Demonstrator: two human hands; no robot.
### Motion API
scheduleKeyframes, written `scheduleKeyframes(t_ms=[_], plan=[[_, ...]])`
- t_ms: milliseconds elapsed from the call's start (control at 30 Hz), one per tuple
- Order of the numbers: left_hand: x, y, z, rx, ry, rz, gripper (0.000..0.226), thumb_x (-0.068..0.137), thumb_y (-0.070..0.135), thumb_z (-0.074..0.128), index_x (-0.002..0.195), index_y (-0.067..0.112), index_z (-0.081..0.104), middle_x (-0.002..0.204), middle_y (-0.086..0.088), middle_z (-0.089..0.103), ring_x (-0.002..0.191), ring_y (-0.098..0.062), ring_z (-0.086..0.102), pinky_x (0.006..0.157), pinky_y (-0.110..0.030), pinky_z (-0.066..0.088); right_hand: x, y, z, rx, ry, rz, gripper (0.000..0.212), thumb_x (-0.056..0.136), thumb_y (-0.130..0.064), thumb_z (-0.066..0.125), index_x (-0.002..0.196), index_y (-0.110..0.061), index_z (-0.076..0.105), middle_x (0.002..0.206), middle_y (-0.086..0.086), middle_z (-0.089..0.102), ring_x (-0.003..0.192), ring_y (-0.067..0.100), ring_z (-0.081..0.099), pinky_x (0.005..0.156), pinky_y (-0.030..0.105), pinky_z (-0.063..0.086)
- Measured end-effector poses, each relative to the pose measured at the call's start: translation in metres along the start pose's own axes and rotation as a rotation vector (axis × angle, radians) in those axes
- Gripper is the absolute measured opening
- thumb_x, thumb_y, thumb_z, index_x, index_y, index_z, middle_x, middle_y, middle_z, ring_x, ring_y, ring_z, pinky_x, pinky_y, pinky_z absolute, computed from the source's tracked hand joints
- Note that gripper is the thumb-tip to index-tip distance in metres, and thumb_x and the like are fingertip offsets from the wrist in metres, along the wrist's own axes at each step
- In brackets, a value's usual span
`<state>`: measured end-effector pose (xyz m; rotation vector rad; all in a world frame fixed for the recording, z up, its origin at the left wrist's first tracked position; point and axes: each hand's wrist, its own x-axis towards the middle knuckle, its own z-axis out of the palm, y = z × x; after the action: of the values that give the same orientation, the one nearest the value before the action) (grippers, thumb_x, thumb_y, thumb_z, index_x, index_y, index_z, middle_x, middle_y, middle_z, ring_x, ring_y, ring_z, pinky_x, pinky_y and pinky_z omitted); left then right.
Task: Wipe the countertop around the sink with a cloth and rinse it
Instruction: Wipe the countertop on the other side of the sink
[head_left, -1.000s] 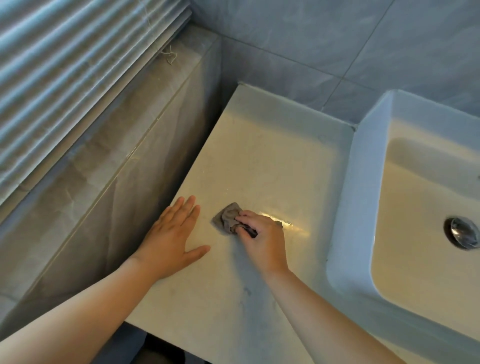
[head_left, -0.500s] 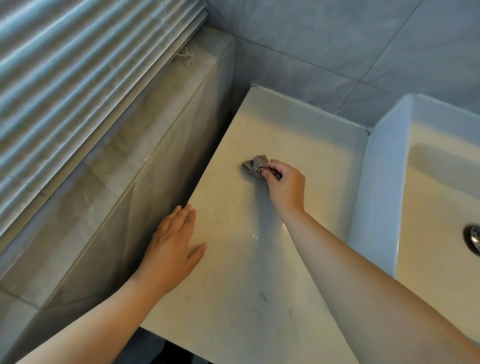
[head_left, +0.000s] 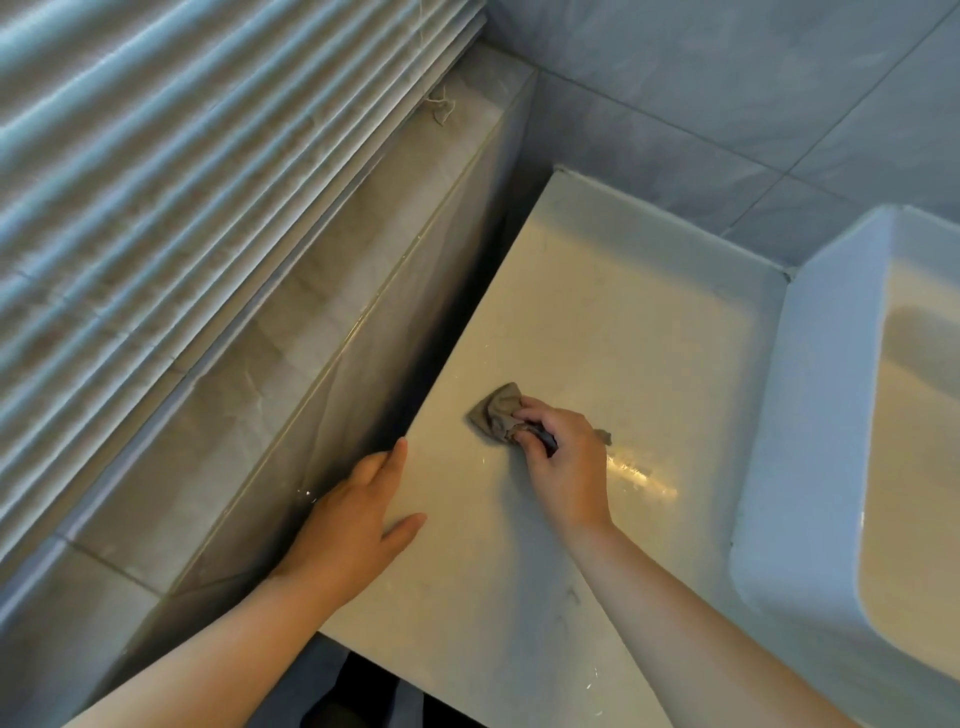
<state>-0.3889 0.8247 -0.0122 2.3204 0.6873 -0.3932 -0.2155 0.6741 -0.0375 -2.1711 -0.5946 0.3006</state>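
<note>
Cloth pressed to the countertop, left of the sink.
Right hand (head_left: 566, 467) grips the bunched cloth (head_left: 496, 413) near the countertop's (head_left: 623, 338) left edge; left hand (head_left: 353, 519) lies open, empty, on that edge beside the sink (head_left: 810, 415).

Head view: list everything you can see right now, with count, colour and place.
countertop: one, pale cream stone, centre, running back to the wall.
wet streak: one, shiny, on the countertop just right of the right hand.
cloth: one, grey-brown, bunched on the countertop mid-frame.
sink: one, white, raised basin at the right edge.
wall tiles: several, grey, behind the countertop.
ledge: one, grey marbled tile, left of the countertop.
blind: one, pale slatted, upper left.
left hand: flat, on the countertop's left edge.
right hand: fingers closed on the cloth.
</note>
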Motion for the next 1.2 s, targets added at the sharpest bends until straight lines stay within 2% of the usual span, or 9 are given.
scheduleKeyframes(t_ms=[133, 267, 433, 600, 700, 833, 933, 1067, 1200], plan=[[0.001, -0.002, -0.001, 0.026, -0.001, 0.012, 0.08, 0.093, 0.051, 0.043, 0.15, 0.029, -0.008, 0.153, 0.009, 0.014, 0.124, -0.009, 0.041, 0.099, -0.02, 0.038, -0.009, -0.009, -0.004, 0.074, -0.062, 0.09, 0.025, 0.08, -0.002, 0.068, 0.097, -0.02, 0.074, 0.104, -0.017, 0.066, 0.102, 0.004, 0.06, 0.089, 0.005, 0.039], [0.002, -0.003, 0.0, 0.033, 0.005, 0.006, 0.079, 0.093, 0.053, 0.042, 0.15, 0.029, -0.007, 0.154, 0.009, 0.014, 0.125, -0.01, 0.04, 0.1, -0.022, 0.039, 0.0, -0.024, -0.014, 0.199, 0.012, 0.186, 0.023, 0.08, -0.007, 0.07, 0.095, -0.024, 0.076, 0.098, -0.017, 0.071, 0.095, -0.003, 0.063, 0.088, 0.016, 0.047], [0.002, -0.005, 0.001, 0.0, 0.015, 0.001, 0.079, 0.092, 0.053, 0.043, 0.149, 0.032, -0.008, 0.154, 0.011, 0.014, 0.127, -0.01, 0.038, 0.102, -0.024, 0.038, 0.065, -0.04, -0.011, 0.155, 0.144, 0.085, 0.018, 0.081, -0.012, 0.069, 0.096, -0.019, 0.076, 0.098, -0.01, 0.072, 0.092, 0.004, 0.064, 0.086, 0.015, 0.046], [0.002, -0.005, 0.002, -0.02, 0.041, 0.01, 0.079, 0.092, 0.053, 0.044, 0.149, 0.033, -0.007, 0.154, 0.012, 0.014, 0.129, -0.009, 0.037, 0.102, -0.021, 0.036, 0.123, -0.045, 0.014, 0.035, 0.019, 0.047, 0.021, 0.087, -0.014, 0.064, 0.106, -0.016, 0.073, 0.105, -0.002, 0.071, 0.094, 0.005, 0.059, 0.09, 0.022, 0.046], [0.002, -0.007, 0.004, -0.036, 0.056, 0.016, 0.079, 0.092, 0.053, 0.045, 0.15, 0.033, -0.005, 0.154, 0.013, 0.014, 0.129, -0.008, 0.036, 0.102, -0.02, 0.035, 0.119, -0.042, 0.031, 0.027, 0.006, 0.058, 0.023, 0.09, -0.016, 0.061, 0.111, -0.017, 0.07, 0.109, -0.002, 0.07, 0.099, 0.009, 0.059, 0.09, 0.02, 0.042], [0.003, -0.008, 0.004, -0.059, 0.058, 0.011, 0.08, 0.091, 0.052, 0.047, 0.149, 0.035, -0.004, 0.153, 0.014, 0.015, 0.129, -0.008, 0.036, 0.103, -0.02, 0.035, 0.099, -0.038, 0.037, 0.029, -0.062, -0.005, 0.022, 0.09, -0.018, 0.062, 0.11, -0.02, 0.07, 0.109, -0.005, 0.069, 0.101, 0.009, 0.06, 0.094, 0.024, 0.046], [0.0, -0.011, 0.005, -0.179, 0.059, -0.015, 0.078, 0.091, 0.047, 0.053, 0.149, 0.038, 0.003, 0.151, 0.017, 0.018, 0.128, -0.004, 0.035, 0.101, -0.018, 0.034, 0.08, -0.033, 0.042, 0.003, -0.109, -0.052, 0.021, 0.09, -0.019, 0.062, 0.109, -0.023, 0.07, 0.108, -0.006, 0.069, 0.102, 0.01, 0.061, 0.094, 0.027, 0.048], [-0.011, -0.019, 0.01, -0.396, 0.156, -0.103, 0.069, 0.089, 0.037, 0.06, 0.147, 0.034, 0.024, 0.146, 0.014, 0.03, 0.124, -0.002, 0.039, 0.101, -0.021, 0.036, 0.055, -0.029, 0.042, -0.032, -0.155, -0.121, 0.021, 0.088, -0.016, 0.064, 0.107, -0.022, 0.07, 0.106, -0.004, 0.069, 0.102, 0.012, 0.058, 0.09, 0.017, 0.041], [-0.02, -0.027, 0.014, -0.445, 0.161, -0.191, 0.063, 0.088, 0.038, 0.061, 0.144, 0.029, 0.035, 0.142, 0.011, 0.038, 0.121, -0.008, 0.046, 0.099, -0.031, 0.044, 0.03, -0.025, 0.04, -0.039, -0.205, -0.16, 0.021, 0.084, -0.011, 0.066, 0.102, -0.02, 0.073, 0.104, -0.004, 0.07, 0.1, 0.011, 0.057, 0.088, 0.009, 0.035]])
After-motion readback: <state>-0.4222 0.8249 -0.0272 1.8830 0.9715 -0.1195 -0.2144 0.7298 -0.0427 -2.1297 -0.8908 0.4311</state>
